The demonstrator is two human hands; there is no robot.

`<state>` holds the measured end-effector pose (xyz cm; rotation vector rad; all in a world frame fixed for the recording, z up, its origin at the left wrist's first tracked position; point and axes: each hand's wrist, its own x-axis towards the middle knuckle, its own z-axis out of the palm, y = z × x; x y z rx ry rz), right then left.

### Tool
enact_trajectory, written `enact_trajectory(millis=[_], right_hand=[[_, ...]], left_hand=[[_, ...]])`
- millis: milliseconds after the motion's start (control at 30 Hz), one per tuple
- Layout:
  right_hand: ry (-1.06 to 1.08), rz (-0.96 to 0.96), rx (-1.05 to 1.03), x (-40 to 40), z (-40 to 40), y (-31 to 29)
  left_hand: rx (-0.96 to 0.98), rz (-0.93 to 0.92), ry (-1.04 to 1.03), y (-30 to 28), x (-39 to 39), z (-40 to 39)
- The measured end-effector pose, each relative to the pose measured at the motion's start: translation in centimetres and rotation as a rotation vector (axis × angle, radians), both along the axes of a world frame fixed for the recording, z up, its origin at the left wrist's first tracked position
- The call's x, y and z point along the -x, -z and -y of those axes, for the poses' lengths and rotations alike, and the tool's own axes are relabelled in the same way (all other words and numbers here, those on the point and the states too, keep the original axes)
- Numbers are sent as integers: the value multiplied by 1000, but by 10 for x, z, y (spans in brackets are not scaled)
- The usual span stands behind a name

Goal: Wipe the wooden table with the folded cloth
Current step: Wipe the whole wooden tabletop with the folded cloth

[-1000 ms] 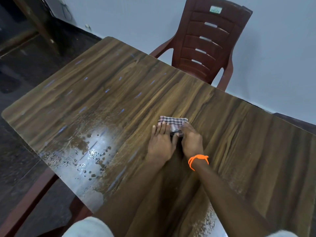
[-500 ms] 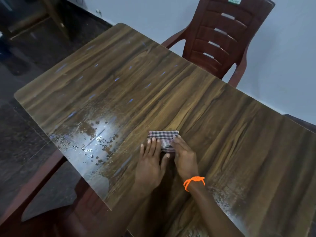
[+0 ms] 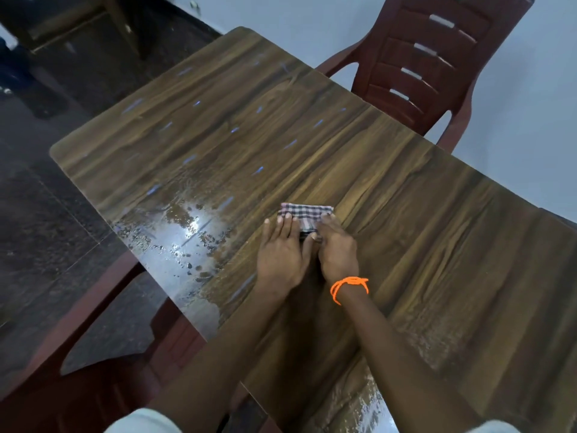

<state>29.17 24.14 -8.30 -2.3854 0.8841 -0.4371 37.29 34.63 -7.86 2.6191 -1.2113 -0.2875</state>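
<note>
Pressing down with both hands, the person holds the folded checked cloth (image 3: 304,215) flat on the wooden table (image 3: 421,214). The cloth lies near the middle of the tabletop, just to the right of the wet patch (image 3: 187,242), which glistens with beads and smears of water by the table's left edge. The left hand (image 3: 282,253) lies on the cloth's near left part with its fingers straight and spread, gripping nothing, only bearing down. The right hand (image 3: 337,248), an orange thread band (image 3: 348,285) at its wrist, rests on the cloth's near right part; its fingers look extended over the fabric too, though whether any curl under the cloth's edge cannot be told. The far strip of the cloth shows beyond the fingertips.

The risks, as I judge them, come from the flat-handed hold. With no grasp on the fabric, a fast stroke could let the palms slide over the cloth, or let the folds open and bunch, leaving streaks. A sweep toward the wet patch could push water off the table's left edge onto the dark floor (image 3: 46,214) rather than soak it up. More wet film shows on the near edge of the table, right of the arms, and could easily be missed. A maroon plastic chair (image 3: 437,67) stands beyond the table's far edge, well apart from the cloth.
</note>
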Motion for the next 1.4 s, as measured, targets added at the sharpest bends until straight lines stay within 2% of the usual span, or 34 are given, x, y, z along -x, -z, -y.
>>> enact_trajectory(millis=[233,400,567,667,833,1033,1233,1400], right_hand=[[-140,-25,15,36,-61,8],[-158,0,38,85,-54,9],[-35,-10,2,57,-38,5],[-50,-16,-9,29,-41,3],[-166,-40,23,9,-77,3],[-182,-39,10,50,-130,8],[-127,-97,44,86,-129,3],[54,-90,11,55,-116,-8]], left_hand=[[69,-108,-40,2,37,-80],[3,-87,11,3,76,-81],[-68,-38,37,3,62,-51],[-58,-1,11,0,37,-55],[-92,15,-45,0,19,-94],[-67,-19,-11,6,55,-149],[-152,-56,85,6,79,-143],[-215,0,156,1,49,-117]])
